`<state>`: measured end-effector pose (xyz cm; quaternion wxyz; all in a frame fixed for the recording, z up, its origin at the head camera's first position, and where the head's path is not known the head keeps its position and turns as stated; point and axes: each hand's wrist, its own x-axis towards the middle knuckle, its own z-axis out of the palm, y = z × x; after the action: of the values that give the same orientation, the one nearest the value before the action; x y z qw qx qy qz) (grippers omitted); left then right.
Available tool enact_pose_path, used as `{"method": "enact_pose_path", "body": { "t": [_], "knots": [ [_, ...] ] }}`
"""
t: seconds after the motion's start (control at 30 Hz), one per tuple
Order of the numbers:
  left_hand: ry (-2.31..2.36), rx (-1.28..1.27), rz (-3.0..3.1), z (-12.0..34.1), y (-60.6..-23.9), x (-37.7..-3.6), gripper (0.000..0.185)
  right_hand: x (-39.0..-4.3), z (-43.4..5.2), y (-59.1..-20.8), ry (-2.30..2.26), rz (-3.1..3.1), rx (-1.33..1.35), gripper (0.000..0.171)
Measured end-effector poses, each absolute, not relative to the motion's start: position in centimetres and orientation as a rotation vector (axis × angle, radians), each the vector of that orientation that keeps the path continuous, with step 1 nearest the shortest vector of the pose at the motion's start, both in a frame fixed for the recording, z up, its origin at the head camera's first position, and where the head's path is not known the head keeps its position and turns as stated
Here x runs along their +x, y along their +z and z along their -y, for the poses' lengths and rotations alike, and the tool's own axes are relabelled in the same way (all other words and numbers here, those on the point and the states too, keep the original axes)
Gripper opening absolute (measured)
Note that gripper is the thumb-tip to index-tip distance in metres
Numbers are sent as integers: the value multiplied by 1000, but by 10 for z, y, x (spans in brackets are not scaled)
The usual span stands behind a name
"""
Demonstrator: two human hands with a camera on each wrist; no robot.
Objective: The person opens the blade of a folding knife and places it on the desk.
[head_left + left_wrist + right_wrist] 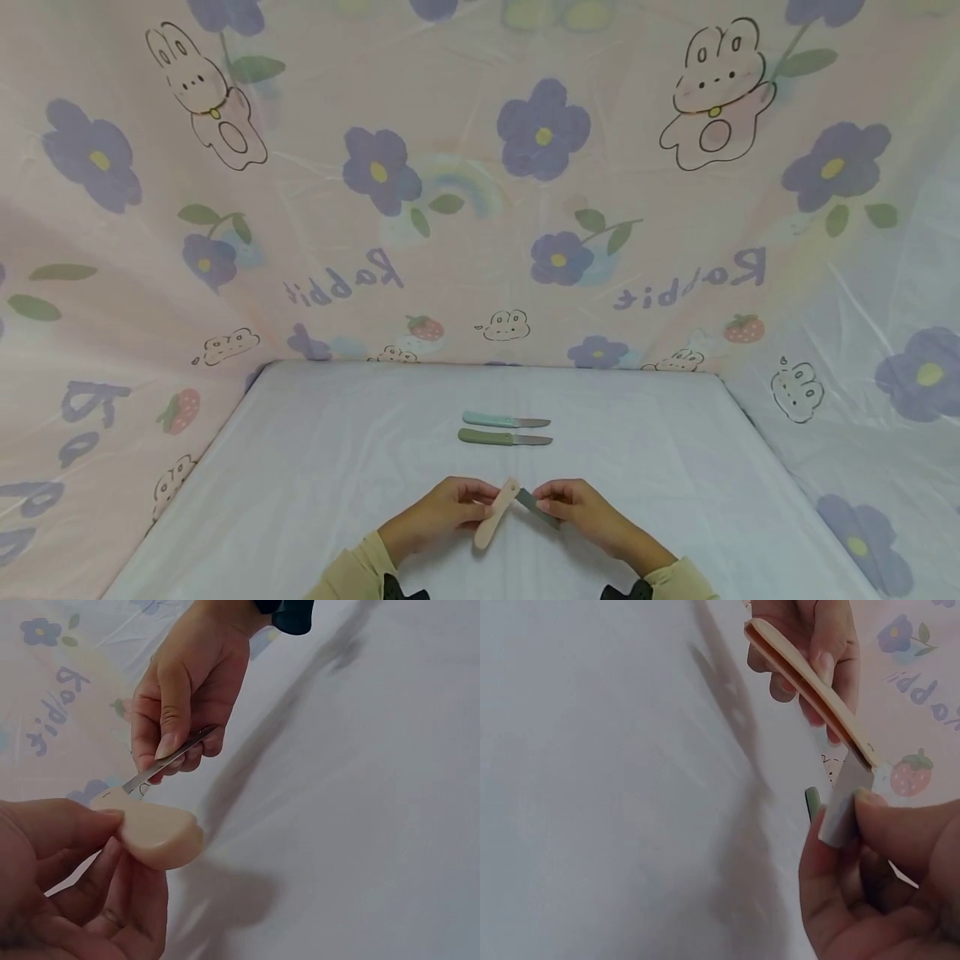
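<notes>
A folding knife with a cream handle (492, 518) is held up between both hands, its metal blade (538, 509) partly swung out at an angle. My left hand (459, 506) pinches the handle between thumb and fingers. With thumb and fingers my right hand (577, 502) grips the flat of the blade. In the right wrist view the slot along the handle (810, 682) shows, and the blade (846, 802) comes out at its end. Beyond the hands lie two opened folding knives, one light blue (487, 418) and one green (486, 437), side by side with blades pointing right.
A white cloth (315, 450) covers the table. Printed sheets with rabbits and purple flowers (543, 129) hang behind it and along both sides. Dark straps (628, 590) sit at the wrists.
</notes>
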<state>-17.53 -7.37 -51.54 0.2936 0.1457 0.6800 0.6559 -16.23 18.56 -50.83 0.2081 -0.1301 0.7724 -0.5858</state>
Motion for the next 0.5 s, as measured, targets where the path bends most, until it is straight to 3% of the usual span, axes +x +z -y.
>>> {"method": "enact_pose_path", "body": {
  "t": [0.5],
  "knots": [
    [1577,522,-1734,82,-508,-177,24,-161,-189,-509,-1450,-2261,-553,12]
  ]
}}
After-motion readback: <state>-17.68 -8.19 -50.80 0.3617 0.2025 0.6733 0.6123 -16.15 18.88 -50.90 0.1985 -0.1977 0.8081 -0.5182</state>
